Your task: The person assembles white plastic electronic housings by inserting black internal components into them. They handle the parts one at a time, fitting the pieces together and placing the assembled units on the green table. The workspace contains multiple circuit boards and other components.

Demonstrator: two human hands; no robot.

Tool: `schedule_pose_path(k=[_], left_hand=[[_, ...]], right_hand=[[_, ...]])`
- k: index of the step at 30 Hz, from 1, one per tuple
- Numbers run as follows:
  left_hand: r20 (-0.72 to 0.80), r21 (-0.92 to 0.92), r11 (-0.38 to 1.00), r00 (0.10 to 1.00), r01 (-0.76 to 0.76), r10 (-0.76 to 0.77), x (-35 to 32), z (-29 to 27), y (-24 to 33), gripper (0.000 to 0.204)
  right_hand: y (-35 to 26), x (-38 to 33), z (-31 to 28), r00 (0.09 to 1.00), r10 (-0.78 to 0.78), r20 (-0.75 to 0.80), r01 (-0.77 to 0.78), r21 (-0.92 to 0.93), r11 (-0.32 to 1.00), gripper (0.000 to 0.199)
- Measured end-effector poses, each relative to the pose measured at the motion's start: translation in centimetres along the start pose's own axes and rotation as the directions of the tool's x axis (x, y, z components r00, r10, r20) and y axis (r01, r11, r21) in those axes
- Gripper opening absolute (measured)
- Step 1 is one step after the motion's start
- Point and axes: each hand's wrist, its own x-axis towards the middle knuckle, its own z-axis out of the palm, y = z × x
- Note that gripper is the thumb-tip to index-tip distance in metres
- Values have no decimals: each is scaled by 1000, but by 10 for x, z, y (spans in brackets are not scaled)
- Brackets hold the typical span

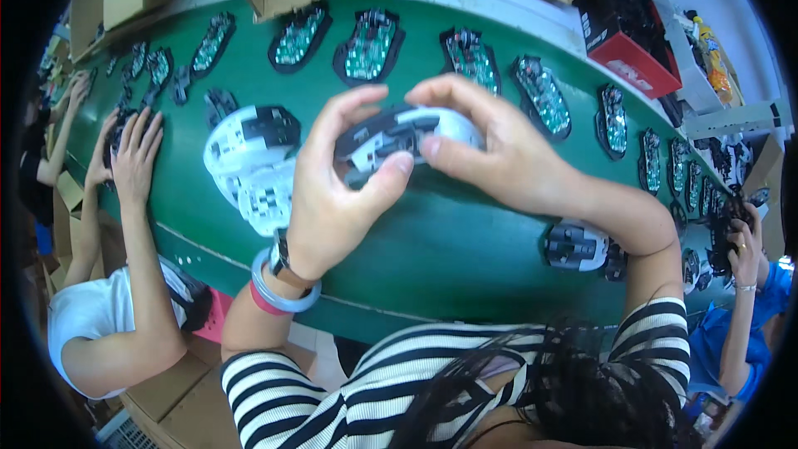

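Between my two hands, raised over the green table, is a white and dark grey computer mouse (pixel 455 126). My left hand (pixel 324 175) curls around its left end, thumb pressed on the near side. My right hand (pixel 511 150) grips the other end, with its thumb also on the near side and its fingers over the far side. The fingertips partly cover the mouse, and its underside is hidden. Just left of my left hand lies a cluster of white mouse shells (pixel 266 191), partly behind my wrist.
Mouse bases with green circuit boards (pixel 371 46) form a long row along the table (pixel 432 258). More mouse parts (pixel 573 245) lie by my right forearm. A red and black box (pixel 628 33) stands back right. Co-workers' hands (pixel 133 145) work left, others (pixel 744 241) right.
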Motion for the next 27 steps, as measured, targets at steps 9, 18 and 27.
schedule_pose_path(k=[9, 18, 27], left_hand=[[25, 152, 983, 995, -101, 99, -6, -3, 6, 70], [407, 905, 51, 896, -422, 178, -51, -44, -42, 85], [466, 878, -212, 869, -430, 167, -33, -151, -31, 53]], right_hand=[[-12, -15, 13, 998, -55, -15, 54, -62, 997, 57], [21, -69, -7, 965, -251, 78, 235, -688, 687, 49], [65, 209, -145, 900, -436, -24, 18, -995, 94, 36]])
